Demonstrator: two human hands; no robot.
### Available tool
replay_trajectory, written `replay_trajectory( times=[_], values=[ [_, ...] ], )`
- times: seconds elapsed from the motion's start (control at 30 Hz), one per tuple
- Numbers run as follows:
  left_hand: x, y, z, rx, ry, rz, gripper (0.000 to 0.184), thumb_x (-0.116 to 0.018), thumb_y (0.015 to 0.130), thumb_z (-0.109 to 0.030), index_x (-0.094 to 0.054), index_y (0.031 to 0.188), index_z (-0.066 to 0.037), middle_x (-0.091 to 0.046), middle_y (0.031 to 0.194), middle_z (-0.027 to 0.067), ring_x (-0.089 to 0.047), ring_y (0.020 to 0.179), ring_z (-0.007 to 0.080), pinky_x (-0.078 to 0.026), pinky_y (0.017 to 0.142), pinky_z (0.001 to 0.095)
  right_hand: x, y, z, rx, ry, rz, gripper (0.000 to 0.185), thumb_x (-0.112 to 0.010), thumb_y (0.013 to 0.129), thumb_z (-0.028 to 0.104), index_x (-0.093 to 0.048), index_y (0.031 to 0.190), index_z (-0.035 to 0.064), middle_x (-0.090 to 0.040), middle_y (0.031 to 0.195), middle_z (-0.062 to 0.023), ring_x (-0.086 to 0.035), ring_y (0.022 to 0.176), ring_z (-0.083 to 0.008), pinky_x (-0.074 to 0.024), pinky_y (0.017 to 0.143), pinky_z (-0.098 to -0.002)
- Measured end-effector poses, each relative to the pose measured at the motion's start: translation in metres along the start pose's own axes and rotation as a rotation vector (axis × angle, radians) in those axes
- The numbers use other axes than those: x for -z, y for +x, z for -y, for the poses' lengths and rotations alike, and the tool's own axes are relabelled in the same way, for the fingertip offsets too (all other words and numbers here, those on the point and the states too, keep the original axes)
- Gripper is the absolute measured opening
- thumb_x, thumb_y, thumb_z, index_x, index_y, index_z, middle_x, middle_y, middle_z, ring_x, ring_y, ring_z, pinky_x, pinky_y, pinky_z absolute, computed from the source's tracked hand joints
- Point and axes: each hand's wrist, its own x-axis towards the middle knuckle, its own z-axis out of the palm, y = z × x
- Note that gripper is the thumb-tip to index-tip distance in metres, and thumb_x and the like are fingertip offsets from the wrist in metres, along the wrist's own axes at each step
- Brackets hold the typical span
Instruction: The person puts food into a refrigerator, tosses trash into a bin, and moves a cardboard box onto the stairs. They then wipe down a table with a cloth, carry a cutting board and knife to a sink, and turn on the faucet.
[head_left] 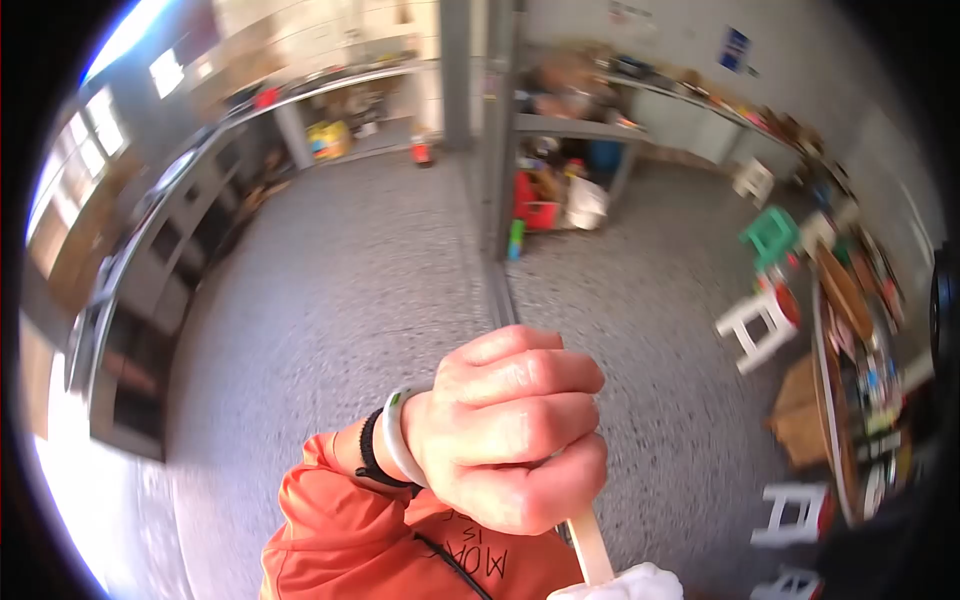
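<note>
Counter units [148,262] curve well left of your grip; your left hand [520,430] is clenched around a pale stick [588,545], which juts below it to a white lump [632,583]; a stool [782,308] stands rightward.

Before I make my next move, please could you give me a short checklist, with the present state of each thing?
1. Left hand: ok; closed around the stick.
2. White thing at the stick's lower end: cannot tell; the picture edge cuts it off.
3. Sleeve: ok; behind the wrist, away from the stick.
4. White bracelet: ok; apart from the stick.
5. Green stool: ok; apart from the hand.
</note>
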Motion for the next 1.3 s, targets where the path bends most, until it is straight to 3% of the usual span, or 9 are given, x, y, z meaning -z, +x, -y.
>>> replay_trajectory(
  times=[0.17,0.23,0.4,0.63,0.77,1.03,1.2,1.27,1.3],
  values=[
    [0.067,-0.026,0.019,0.079,0.308,0.073,0.017,-0.056,0.068,-0.005,-0.044,0.079,-0.004,-0.044,0.074,0.0089,-0.056,0.067,0.0271,-0.042,0.047,0.0328,-0.031,0.061,0.174,0.226,0.0,0.021,0.005,-0.053,0.069,0.006,-0.056,0.066,0.0048,-0.056,0.06,-0.009,-0.056,0.057,-0.0226,-0.0471,0.053,-0.0341],
    [0.101,-0.042,0.031,0.1,0.389,0.075,0.017,-0.056,0.067,-0.005,-0.044,0.079,-0.004,-0.044,0.074,0.0088,-0.056,0.067,0.0271,-0.042,0.047,0.0329,-0.083,0.093,0.248,0.786,-0.34,0.025,0.012,-0.046,0.076,0.003,-0.056,0.07,0.0022,-0.052,0.057,-0.0068,-0.054,0.05,-0.0189,-0.047,0.048,-0.0322],
    [0.182,-0.08,0.069,0.137,0.546,0.087,0.016,-0.056,0.067,-0.005,-0.045,0.079,-0.004,-0.044,0.073,0.0084,-0.056,0.066,0.0269,-0.042,0.047,0.0328,-0.233,-0.069,0.429,0.838,-0.371,0.342,0.019,-0.048,0.076,0.006,-0.054,0.092,-0.0008,-0.056,0.068,-0.0085,-0.056,0.049,-0.0185,-0.0462,0.043,-0.0318],
    [0.276,-0.121,0.132,0.26,0.758,0.137,0.014,-0.056,0.07,-0.007,-0.045,0.077,-0.005,-0.045,0.072,0.0084,-0.056,0.065,0.0265,-0.044,0.048,0.035,-0.348,-0.025,0.5,0.597,-0.592,0.556,0.014,-0.047,0.076,0.009,-0.056,0.084,-0.0004,-0.054,0.063,-0.0074,-0.056,0.048,-0.0173,-0.045,0.043,-0.0296],
    [0.313,-0.155,0.185,0.33,0.891,0.101,0.018,-0.057,0.061,-0.002,-0.05,0.078,-0.003,-0.048,0.07,0.007,-0.054,0.061,0.0214,-0.042,0.049,0.0298,-0.369,0.029,0.561,0.575,-0.913,0.524,0.011,-0.05,0.074,0.012,-0.058,0.073,0.0036,-0.054,0.063,-0.0091,-0.058,0.053,-0.0198,-0.0455,0.044,-0.0318],
    [0.363,-0.216,0.294,0.878,1.282,-0.253,0.007,-0.053,0.074,0.001,-0.053,0.08,0.001,-0.053,0.071,0.0108,-0.053,0.059,0.0202,-0.041,0.052,0.0259,-0.504,0.074,0.803,0.794,-1.434,0.524,0.013,-0.052,0.072,0.014,-0.06,0.069,0.0036,-0.057,0.064,-0.0122,-0.059,0.055,-0.0231,-0.0467,0.049,-0.0345],
    [0.398,-0.255,0.337,1.026,1.452,-0.53,0.006,-0.051,0.08,-0.002,-0.054,0.084,0.001,-0.054,0.072,0.0087,-0.05,0.06,0.0152,-0.039,0.052,0.0245,-0.609,0.032,0.957,0.821,-1.287,0.5,0.015,-0.053,0.07,0.016,-0.061,0.067,0.0036,-0.059,0.065,-0.0141,-0.06,0.057,-0.0252,-0.0475,0.052,-0.0361],
    [0.411,-0.272,0.354,1.045,1.493,-0.626,0.009,-0.049,0.083,-0.004,-0.053,0.089,0.002,-0.054,0.073,0.0067,-0.051,0.063,0.0131,-0.04,0.055,0.0238,-0.675,-0.014,1.006,1.09,-1.25,0.588,0.015,-0.054,0.069,0.016,-0.062,0.066,0.0036,-0.06,0.066,-0.0148,-0.06,0.057,-0.026,-0.0478,0.054,-0.0368],
    [0.42,-0.28,0.366,1.026,1.521,-0.667,0.01,-0.049,0.084,-0.005,-0.053,0.09,0.002,-0.054,0.073,0.0059,-0.051,0.064,0.0125,-0.04,0.056,0.0235,-0.715,-0.024,1.029,1.471,-1.329,0.663,0.02,-0.048,0.074,0.015,-0.059,0.063,0.0013,-0.058,0.063,-0.0183,-0.06,0.053,-0.0258,-0.0475,0.05,-0.0378]
  ],
)
